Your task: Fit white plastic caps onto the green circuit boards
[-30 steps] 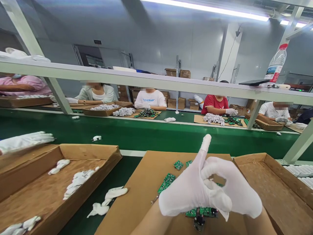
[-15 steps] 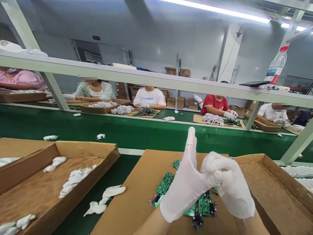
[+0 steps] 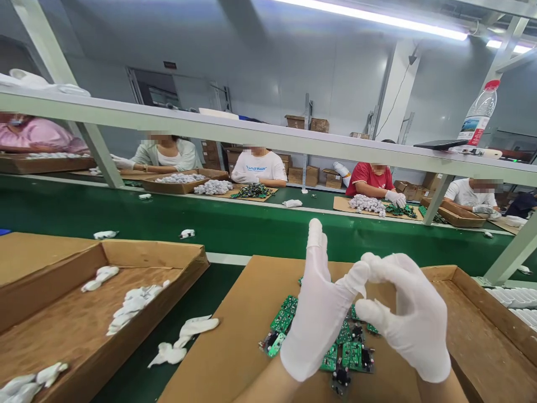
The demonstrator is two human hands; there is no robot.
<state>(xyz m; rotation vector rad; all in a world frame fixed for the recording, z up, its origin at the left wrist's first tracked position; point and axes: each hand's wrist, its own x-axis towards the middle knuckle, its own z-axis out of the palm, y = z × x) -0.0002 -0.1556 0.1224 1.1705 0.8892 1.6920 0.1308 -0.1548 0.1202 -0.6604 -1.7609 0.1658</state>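
My left hand [image 3: 316,313], in a thin white glove, is raised with its fingers stretched upward and its thumb pointing right. A ribbed white covering shows on its topmost fingertip. My right hand [image 3: 413,313], also gloved, curves beside it with a gap between thumb and forefinger. The right forefinger touches or nearly touches the left thumb tip. Both hands hover above several green circuit boards [image 3: 351,356], partly hidden by them, which lie on a brown cardboard sheet [image 3: 218,358].
A cardboard tray [image 3: 155,249] with white pieces stands left; another cardboard tray [image 3: 482,313] is at right. Crumpled white gloves [image 3: 195,329] lie between sheet and left tray. Beyond runs a green conveyor belt [image 3: 251,229] carrying white parts. A shelf [image 3: 272,131] crosses above; co-workers sit opposite.
My right hand has gone from closed around the left thumb to opened out, its thumb and forefinger now apart. White parts on the belt have shifted right.
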